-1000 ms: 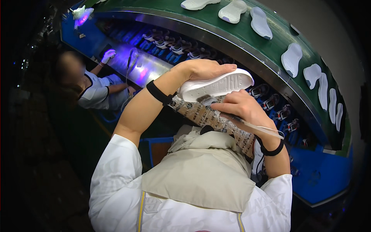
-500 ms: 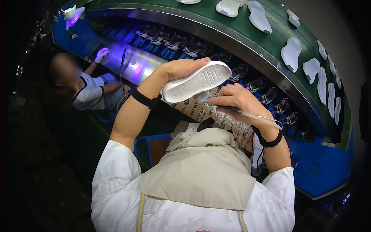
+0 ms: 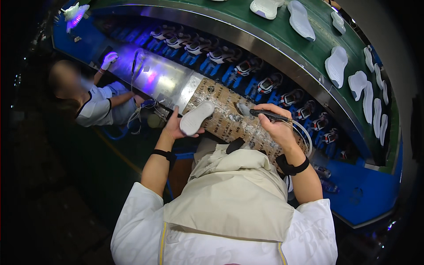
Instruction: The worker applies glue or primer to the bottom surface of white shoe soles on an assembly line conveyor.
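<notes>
Two bare hands: both apart, the left hand [image 3: 176,130] at the board's near left edge, the right hand [image 3: 276,126] over its right part.
Left grip: fingers curled beneath the white shoe sole [image 3: 196,118], thumb along its left side; the hold is narrow, around the sole's lower end.
White shoe sole: in the left hand, tilted, its rounded upper end over the wrapped board [image 3: 221,95] and its lower end toward the apron [image 3: 229,194].
Right grip: fingers closed about the dark handle of a brush [image 3: 270,115], a pale tube [image 3: 306,134] curving back from it past the wrist.
Brush head: greyish bristles pointing left, above the board; whether they touch it, I cannot tell.
Wrapped board: brown printed covering under shiny clear film, beside a bare metal tabletop [image 3: 165,73] lit violet.
Green conveyor belt [image 3: 282,33]: curves across the top and right, bearing loose pale soles.
Below the belt: a row of shoe uppers [image 3: 219,54] on blue supports.
Far left: a seated co-worker [image 3: 97,108], one white-gloved hand [image 3: 109,59] at the metal tabletop.
Lower right: bottles [image 3: 329,186] on a blue surface [image 3: 360,205].
</notes>
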The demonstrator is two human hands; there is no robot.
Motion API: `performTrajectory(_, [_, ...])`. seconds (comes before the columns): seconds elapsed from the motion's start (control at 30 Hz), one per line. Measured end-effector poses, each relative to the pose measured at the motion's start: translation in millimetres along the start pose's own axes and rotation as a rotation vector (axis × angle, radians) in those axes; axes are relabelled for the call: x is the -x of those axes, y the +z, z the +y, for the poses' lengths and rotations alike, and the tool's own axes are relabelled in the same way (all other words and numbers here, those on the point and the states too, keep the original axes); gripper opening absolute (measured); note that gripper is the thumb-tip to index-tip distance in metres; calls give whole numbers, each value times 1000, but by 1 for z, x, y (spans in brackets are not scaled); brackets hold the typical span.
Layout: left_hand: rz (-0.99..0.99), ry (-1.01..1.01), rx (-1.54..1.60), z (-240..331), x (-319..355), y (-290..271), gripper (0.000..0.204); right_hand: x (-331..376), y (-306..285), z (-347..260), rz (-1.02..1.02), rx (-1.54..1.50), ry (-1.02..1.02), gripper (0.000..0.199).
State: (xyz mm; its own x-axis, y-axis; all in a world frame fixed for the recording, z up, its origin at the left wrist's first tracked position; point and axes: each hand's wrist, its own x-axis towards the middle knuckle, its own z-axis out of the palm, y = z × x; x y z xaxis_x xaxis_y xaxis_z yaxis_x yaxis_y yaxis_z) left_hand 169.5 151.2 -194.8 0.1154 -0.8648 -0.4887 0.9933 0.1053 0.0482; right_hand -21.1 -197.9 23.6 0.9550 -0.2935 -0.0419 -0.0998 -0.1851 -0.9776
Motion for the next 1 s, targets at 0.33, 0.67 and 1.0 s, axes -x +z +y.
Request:
performTrajectory(0.33, [-54,257,-21,-69,-76,110,61,-39,28,6,126,63,36,23])
performTrajectory(0.67, [-185,498,-47,-83,-84,192,61,-29,32,-18,134,359,-456,18])
performTrajectory(1.0, [-359,564,-176,-87,-73,240,66,-31,9,-58,306,378,-558,21])
